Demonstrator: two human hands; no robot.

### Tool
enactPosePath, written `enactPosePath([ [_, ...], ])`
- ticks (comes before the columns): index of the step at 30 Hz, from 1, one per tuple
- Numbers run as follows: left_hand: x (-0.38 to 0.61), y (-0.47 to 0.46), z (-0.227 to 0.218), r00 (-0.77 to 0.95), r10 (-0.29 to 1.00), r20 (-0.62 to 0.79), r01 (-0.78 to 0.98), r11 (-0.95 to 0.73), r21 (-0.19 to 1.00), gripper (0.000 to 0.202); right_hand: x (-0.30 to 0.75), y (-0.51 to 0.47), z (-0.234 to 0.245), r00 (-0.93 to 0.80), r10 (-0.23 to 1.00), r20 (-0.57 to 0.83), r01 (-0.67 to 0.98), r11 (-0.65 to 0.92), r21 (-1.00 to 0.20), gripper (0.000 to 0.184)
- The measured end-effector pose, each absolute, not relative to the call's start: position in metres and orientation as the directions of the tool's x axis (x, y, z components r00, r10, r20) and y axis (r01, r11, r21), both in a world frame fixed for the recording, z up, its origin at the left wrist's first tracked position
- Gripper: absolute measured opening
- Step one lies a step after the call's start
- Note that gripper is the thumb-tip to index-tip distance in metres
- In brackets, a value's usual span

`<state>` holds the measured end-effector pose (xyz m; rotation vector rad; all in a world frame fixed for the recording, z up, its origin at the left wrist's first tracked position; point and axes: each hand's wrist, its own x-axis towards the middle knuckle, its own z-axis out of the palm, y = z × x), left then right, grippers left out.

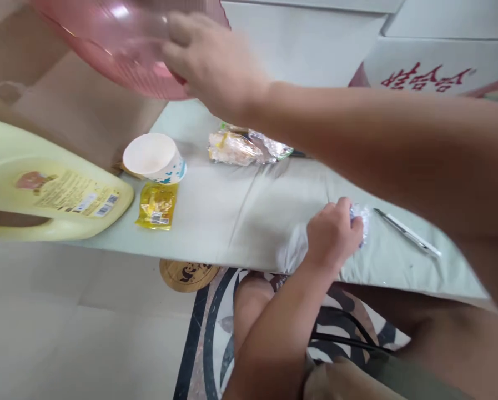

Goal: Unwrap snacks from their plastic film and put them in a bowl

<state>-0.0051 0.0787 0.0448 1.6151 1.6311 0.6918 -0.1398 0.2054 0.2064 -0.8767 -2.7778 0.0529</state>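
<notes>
My left hand is closed on a small crinkled clear plastic packet with some blue on it, just above the cloth-covered table. A crumpled piece of clear plastic lies beside that wrist. A pen rests to the right of this hand. At the upper left, my right hand reaches to a pink see-through ribbed plastic basin. Its fingers overlap the basin's side but are smeared by motion, so whether they grip it cannot be made out.
Plastic-wrapped food packets lie mid-table. A white paper cup, a yellow packet and a large pale yellow jug stand or lie leftward. White cartons line the far side. A round wooden piece sits below the table edge.
</notes>
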Motion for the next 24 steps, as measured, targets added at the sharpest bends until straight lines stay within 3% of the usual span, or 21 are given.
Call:
enactPosePath([
  [3, -0.01, 0.078, 0.049, 0.065, 0.986, -0.155, 0.618, 0.082, 0.782, 0.03, -0.062, 0.173, 0.231, -0.716, 0.632, 0.298, 0.675, 0.735, 0.065, 0.067],
  [5, -0.011, 0.08, 0.049, 0.065, 0.983, -0.173, 0.644, 0.092, 0.76, 0.028, 0.009, 0.153, 0.234, -0.622, 0.661, 0.419, 0.762, 0.634, 0.131, 0.066],
  [8, -0.01, 0.084, 0.047, 0.062, 0.983, -0.172, 0.669, 0.087, 0.738, 0.026, 0.126, 0.133, 0.217, -0.441, 0.716, 0.542, 0.874, 0.478, 0.08, 0.054],
  [10, -0.008, 0.089, 0.046, 0.05, 0.984, -0.169, 0.68, 0.09, 0.728, 0.022, 0.195, 0.125, 0.193, -0.312, 0.736, 0.6, 0.931, 0.364, 0.038, 0.058],
  [13, -0.004, 0.094, 0.041, 0.009, 0.988, -0.157, 0.706, 0.104, 0.701, 0.015, 0.273, 0.112, 0.146, -0.259, 0.78, 0.569, 0.947, 0.322, -0.011, 0.063],
  [17, -0.001, 0.097, 0.031, -0.043, 0.996, -0.073, 0.721, 0.082, 0.688, 0.014, 0.322, 0.09, 0.084, -0.108, 0.788, 0.606, 0.966, 0.227, -0.123, 0.038],
  [24, 0.001, 0.105, 0.023, -0.167, 0.985, -0.048, 0.72, 0.156, 0.676, 0.022, 0.318, 0.1, 0.056, -0.092, 0.932, 0.351, 0.973, 0.159, -0.167, 0.038],
])
